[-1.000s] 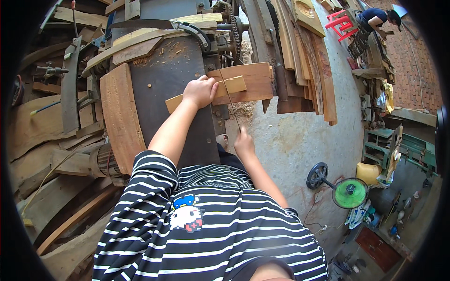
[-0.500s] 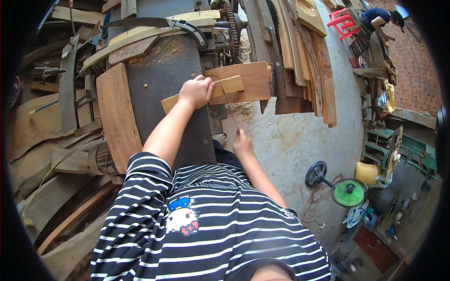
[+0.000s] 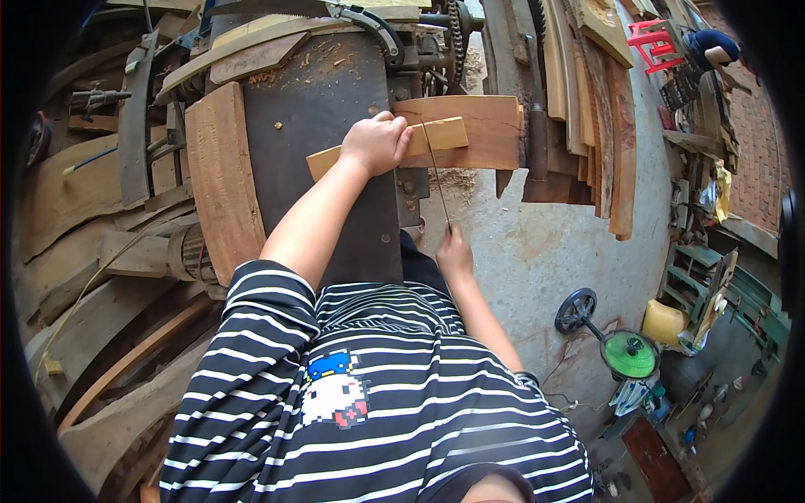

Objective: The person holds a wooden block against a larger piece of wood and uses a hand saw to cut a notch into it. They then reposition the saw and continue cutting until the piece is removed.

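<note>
The left hand (image 3: 375, 144) is clamped on a wood strip (image 3: 450, 132), which lies over the desk (image 3: 335, 101) and a wider board (image 3: 496, 134). The right hand (image 3: 454, 254) grips a thin blade (image 3: 438, 182) crossing the strip.

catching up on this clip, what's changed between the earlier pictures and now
Mainly the view: the dark worktop and light wood strip now sit farther right and higher in the picture. Any stroke of the thin blade is too slight to tell. Nothing was taken up or let go: the left hand still holds the strip, the right hand the blade's near end.
</note>
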A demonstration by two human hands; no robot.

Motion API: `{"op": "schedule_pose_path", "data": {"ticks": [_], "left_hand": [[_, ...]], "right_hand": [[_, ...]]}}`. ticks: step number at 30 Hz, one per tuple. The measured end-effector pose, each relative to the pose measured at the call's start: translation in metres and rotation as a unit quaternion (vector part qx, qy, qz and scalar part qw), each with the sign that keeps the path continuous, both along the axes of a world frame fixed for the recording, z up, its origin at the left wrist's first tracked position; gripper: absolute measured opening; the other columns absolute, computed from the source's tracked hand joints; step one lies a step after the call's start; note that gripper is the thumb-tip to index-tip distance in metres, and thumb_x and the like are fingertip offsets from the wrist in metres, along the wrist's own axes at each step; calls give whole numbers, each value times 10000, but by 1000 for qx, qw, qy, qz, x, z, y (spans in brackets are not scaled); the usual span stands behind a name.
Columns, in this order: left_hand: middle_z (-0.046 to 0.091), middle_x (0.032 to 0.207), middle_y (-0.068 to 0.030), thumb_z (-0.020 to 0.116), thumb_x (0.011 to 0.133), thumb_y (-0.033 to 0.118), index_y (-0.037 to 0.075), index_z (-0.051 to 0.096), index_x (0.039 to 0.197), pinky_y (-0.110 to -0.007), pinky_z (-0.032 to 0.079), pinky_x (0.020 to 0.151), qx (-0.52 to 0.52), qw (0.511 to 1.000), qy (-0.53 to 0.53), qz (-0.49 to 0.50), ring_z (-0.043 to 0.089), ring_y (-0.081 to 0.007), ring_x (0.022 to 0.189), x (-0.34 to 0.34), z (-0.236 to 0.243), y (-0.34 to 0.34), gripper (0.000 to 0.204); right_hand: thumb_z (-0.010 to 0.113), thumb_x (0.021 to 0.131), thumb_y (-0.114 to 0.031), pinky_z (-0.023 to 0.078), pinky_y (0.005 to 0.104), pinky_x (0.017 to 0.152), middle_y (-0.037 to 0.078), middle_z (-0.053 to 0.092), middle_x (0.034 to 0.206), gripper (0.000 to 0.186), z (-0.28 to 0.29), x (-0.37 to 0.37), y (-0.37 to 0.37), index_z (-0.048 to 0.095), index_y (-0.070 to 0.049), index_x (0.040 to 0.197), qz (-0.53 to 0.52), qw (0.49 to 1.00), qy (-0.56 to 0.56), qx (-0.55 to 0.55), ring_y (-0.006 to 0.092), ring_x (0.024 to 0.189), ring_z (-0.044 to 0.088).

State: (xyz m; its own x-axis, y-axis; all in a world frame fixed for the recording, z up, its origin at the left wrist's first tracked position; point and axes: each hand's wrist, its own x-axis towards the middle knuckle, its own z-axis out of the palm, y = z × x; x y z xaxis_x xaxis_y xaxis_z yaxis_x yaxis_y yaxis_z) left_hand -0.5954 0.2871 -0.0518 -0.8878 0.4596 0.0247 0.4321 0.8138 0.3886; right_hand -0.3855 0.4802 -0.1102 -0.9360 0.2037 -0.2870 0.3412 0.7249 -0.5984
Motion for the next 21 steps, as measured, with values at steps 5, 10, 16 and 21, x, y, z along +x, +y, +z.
{"op": "schedule_pose_path", "data": {"ticks": [5,10,16,21], "left_hand": [[637,795,-91,418,931,290,102,560,853,-401,514,698,-4,1000,3,0,624,-269,819,1,0,0,248],[650,768,-91,433,926,308,91,572,819,-379,525,684,-31,999,-6,10,635,-242,830,-2,5,6,279],[633,742,-90,428,925,293,96,557,832,-396,520,665,-27,999,19,2,626,-265,802,-1,1,2,253],[639,717,-87,444,920,295,84,558,807,-382,524,665,-23,999,33,-6,632,-247,808,0,3,5,264]], "right_hand": [[489,886,-150,461,552,592,295,599,737,210,15,-5,-5,547,-29,1048,-6,1000,-13,-6,467,703,596],[469,905,-167,452,565,611,304,591,723,211,54,-98,-34,514,-35,1062,-12,999,15,-40,480,712,589],[450,890,-129,456,562,632,308,595,745,196,42,-12,9,514,-46,1056,9,997,-74,-38,480,734,592],[449,890,-143,456,564,622,305,593,726,210,48,-39,1,514,-53,1068,18,998,-45,-33,481,718,590]]}}
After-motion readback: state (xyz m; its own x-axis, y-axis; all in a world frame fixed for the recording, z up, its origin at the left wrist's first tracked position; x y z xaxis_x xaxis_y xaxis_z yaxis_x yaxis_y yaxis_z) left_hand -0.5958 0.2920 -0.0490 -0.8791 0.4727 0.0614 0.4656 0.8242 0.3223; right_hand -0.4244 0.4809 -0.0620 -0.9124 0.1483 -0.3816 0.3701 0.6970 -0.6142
